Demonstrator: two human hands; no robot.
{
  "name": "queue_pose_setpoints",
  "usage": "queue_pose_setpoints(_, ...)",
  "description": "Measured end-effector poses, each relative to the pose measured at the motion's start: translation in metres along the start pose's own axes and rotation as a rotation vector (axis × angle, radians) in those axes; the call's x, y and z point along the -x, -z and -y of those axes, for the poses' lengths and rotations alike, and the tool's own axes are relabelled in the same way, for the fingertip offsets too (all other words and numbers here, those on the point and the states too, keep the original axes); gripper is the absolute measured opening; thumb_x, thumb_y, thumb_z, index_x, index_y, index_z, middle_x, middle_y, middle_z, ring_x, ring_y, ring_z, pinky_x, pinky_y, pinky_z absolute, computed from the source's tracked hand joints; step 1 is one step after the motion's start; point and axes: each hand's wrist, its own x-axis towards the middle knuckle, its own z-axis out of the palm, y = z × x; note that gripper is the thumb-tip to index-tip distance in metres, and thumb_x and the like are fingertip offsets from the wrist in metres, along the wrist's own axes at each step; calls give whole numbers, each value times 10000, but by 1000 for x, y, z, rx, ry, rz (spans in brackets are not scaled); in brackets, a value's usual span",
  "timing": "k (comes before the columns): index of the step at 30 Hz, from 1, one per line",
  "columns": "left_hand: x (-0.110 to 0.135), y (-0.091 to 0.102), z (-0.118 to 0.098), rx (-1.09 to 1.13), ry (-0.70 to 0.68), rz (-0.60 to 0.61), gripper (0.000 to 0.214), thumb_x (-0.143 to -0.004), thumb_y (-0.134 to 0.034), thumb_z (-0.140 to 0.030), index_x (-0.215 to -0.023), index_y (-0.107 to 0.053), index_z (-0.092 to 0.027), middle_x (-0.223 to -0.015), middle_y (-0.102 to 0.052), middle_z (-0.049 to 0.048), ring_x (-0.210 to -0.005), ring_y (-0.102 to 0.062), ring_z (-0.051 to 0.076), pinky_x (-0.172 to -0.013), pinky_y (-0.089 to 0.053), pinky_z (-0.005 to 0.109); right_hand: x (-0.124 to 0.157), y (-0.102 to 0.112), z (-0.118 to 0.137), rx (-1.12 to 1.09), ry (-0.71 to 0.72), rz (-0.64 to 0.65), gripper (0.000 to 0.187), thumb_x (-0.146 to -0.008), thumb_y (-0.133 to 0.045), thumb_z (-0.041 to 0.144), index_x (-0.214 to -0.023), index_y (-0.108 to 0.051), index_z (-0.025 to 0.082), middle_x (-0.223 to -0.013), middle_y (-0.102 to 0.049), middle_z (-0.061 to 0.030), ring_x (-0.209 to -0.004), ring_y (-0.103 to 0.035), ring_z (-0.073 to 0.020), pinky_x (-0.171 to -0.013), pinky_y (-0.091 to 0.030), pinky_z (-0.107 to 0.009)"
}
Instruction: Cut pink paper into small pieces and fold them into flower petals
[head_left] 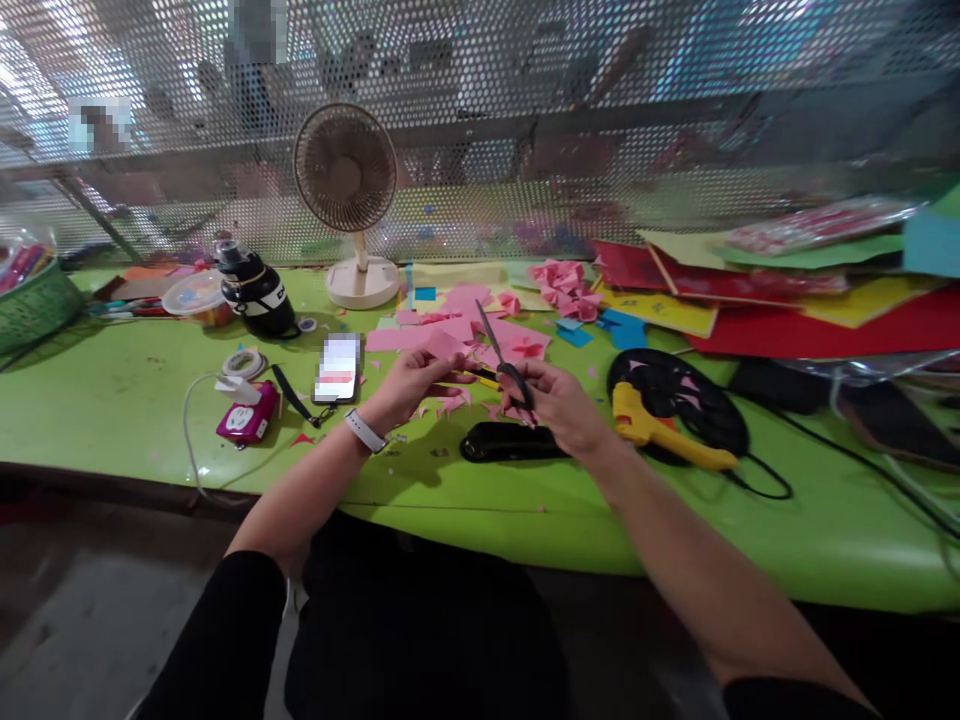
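Observation:
My left hand (pixel 414 385) pinches a small piece of pink paper (pixel 445 346) above the green table (pixel 120 400). My right hand (pixel 559 400) is closed on the black handles of a pair of scissors (pixel 501 360), whose blades point up and to the left, close to the pink paper. A white watch is on my left wrist. Pink paper scraps (pixel 450 402) lie on the table under my hands. A black stapler (pixel 510 441) lies just in front of my right hand.
A small fan (pixel 346 190) stands at the back, with a black bottle (pixel 255 290), a phone (pixel 337 368), tape roll (pixel 244 363) and a pink device (pixel 246 420) to the left. A yellow glue gun (pixel 660 432) and coloured paper sheets (pixel 787 300) lie right. A green basket (pixel 34 305) sits far left.

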Motion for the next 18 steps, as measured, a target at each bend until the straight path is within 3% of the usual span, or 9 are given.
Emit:
queue_pose_setpoints(4, -4, 9, -2, -35, -36, -91, 328, -760, -818, -368, -909, -687, -106, -855, -737, 48, -682, -681, 80, -565, -493, 164, 0, 0, -1, 94, -31, 47, 524, -610, -831, 627, -764, -577, 196, -567, -638, 21, -380, -431, -59, -362, -315, -205)
queue_pose_setpoints(8, -6, 14, -2, -71, -113, -98, 303, -752, -819, -372, -864, -683, -125, -786, -682, -4, -677, -644, 46, -557, -458, 133, 2, -2, 1, 190, -59, 53, 530, -595, -834, 624, -747, -561, 196, -588, -645, 2, -423, -466, -77, -386, -351, -214)
queue_pose_setpoints(18, -5, 9, -1, 22, -93, -114, 330, -737, -834, -361, -826, -633, -115, -755, -722, 24, -662, -684, 67, -608, -482, 160, 5, -2, -3, 203, -51, 106, 510, -670, -783, 634, -811, -556, 199, -640, -654, -10, -480, -494, -98, -421, -366, -230)
